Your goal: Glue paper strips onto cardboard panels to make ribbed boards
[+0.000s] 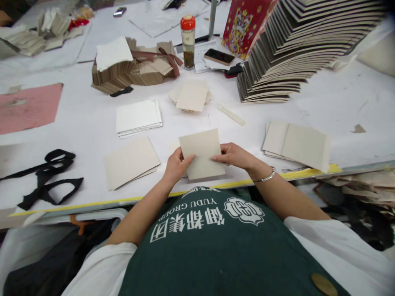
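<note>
Between my two hands is a square beige cardboard piece (pixel 202 155), raised near the table's front edge and close to my apron. My left hand (pixel 177 165) grips its left edge, thumb on the face toward me. On the opposite edge, my right hand (pixel 233 156) pinches it the same way; the fingers behind are partly hidden. Another pale sheet shows a little behind the piece on the left. A low stack of beige cardboard (pixel 131 162) lies left of my hands, and white cards (pixel 138 117) lie beyond it. Small square cards (pixel 193 96) are piled straight ahead.
Folded boards (pixel 305 144) lie at right, below a tall fanned stack (pixel 296 49). Behind stand a red-capped bottle (pixel 188 45), a phone (pixel 219 56) and a ribbon-tied cardboard bundle (pixel 132 68). Black ribbon (pixel 51 176) lies at left; thin strips (pixel 231 114) lie ahead.
</note>
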`<move>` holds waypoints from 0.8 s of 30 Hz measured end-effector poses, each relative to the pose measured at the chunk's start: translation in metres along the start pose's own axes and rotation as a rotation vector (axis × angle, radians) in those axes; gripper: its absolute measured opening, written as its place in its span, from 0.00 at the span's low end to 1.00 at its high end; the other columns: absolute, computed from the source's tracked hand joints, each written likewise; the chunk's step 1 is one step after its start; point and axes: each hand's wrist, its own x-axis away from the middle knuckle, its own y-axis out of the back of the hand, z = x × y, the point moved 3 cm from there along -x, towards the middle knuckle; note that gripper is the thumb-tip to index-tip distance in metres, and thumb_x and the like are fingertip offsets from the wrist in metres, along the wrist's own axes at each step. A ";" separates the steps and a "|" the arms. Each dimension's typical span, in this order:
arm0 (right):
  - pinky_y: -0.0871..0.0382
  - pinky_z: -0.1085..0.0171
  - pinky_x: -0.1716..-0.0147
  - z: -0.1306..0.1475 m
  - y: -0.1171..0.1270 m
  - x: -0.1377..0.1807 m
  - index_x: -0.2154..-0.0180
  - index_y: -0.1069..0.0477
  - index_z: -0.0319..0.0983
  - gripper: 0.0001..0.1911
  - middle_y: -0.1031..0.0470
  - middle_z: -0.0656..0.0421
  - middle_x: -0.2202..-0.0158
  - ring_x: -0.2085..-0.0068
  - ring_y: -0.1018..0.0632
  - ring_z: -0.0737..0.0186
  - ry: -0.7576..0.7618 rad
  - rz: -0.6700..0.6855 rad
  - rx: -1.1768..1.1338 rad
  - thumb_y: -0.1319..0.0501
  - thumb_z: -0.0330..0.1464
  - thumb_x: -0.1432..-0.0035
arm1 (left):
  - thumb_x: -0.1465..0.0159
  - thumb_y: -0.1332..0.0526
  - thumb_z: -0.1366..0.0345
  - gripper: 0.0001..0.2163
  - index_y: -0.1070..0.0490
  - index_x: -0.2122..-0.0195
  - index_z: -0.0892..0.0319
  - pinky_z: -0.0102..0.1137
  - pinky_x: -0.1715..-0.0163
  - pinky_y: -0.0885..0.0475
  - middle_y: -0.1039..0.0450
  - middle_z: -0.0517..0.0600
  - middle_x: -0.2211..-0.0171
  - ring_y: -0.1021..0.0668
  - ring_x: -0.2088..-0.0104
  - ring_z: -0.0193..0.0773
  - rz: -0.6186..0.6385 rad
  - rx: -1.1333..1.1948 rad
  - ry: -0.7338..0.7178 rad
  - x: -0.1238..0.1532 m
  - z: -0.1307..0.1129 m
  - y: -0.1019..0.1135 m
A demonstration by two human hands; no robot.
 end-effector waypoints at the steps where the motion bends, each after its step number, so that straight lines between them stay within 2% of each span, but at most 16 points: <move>1: 0.49 0.72 0.84 -0.002 0.004 0.000 0.71 0.31 0.34 0.18 0.38 0.65 0.83 0.82 0.42 0.75 -0.001 -0.068 -0.037 0.39 0.43 0.56 | 0.43 0.42 0.60 0.15 0.31 0.57 0.62 0.35 0.62 0.28 0.27 0.54 0.59 0.26 0.61 0.39 -0.069 -0.124 -0.088 0.006 0.003 0.006; 3: 0.51 0.72 0.85 -0.007 0.011 0.000 0.72 0.32 0.34 0.17 0.40 0.66 0.84 0.83 0.43 0.76 -0.004 -0.189 -0.088 0.38 0.43 0.57 | 0.41 0.43 0.62 0.12 0.31 0.58 0.60 0.37 0.58 0.30 0.28 0.54 0.59 0.27 0.59 0.39 -0.115 -0.372 -0.294 0.023 0.012 0.015; 6: 0.52 0.71 0.85 -0.015 0.014 -0.003 0.72 0.33 0.35 0.18 0.40 0.66 0.84 0.83 0.44 0.76 -0.037 -0.226 -0.126 0.38 0.43 0.58 | 0.39 0.46 0.65 0.10 0.30 0.59 0.59 0.38 0.55 0.31 0.28 0.54 0.57 0.28 0.55 0.40 0.054 -0.649 -0.554 0.053 0.034 0.020; 8: 0.52 0.71 0.84 -0.021 0.009 -0.007 0.73 0.33 0.35 0.18 0.39 0.66 0.83 0.82 0.43 0.76 -0.060 -0.189 -0.137 0.37 0.43 0.58 | 0.38 0.48 0.67 0.11 0.30 0.58 0.59 0.39 0.53 0.32 0.29 0.54 0.54 0.30 0.52 0.40 0.153 -0.741 -0.626 0.066 0.048 0.020; 11: 0.52 0.71 0.85 -0.029 -0.002 -0.015 0.74 0.34 0.35 0.17 0.39 0.66 0.83 0.83 0.43 0.76 -0.069 -0.118 -0.149 0.37 0.43 0.59 | 0.38 0.50 0.69 0.12 0.32 0.55 0.60 0.40 0.51 0.33 0.31 0.54 0.52 0.32 0.49 0.41 0.190 -0.791 -0.648 0.072 0.057 0.020; 15: 0.53 0.71 0.85 -0.034 -0.013 -0.022 0.76 0.36 0.36 0.17 0.42 0.68 0.86 0.84 0.44 0.76 -0.079 -0.063 -0.119 0.38 0.43 0.57 | 0.38 0.49 0.70 0.13 0.33 0.53 0.60 0.40 0.49 0.35 0.32 0.55 0.52 0.33 0.48 0.41 0.196 -0.753 -0.641 0.070 0.055 0.018; 24: 0.54 0.71 0.86 -0.039 -0.012 -0.028 0.75 0.35 0.35 0.17 0.42 0.68 0.86 0.84 0.44 0.76 -0.122 -0.047 -0.053 0.38 0.44 0.57 | 0.37 0.51 0.69 0.14 0.35 0.52 0.59 0.42 0.49 0.35 0.32 0.54 0.51 0.34 0.47 0.41 0.196 -0.789 -0.639 0.071 0.060 0.017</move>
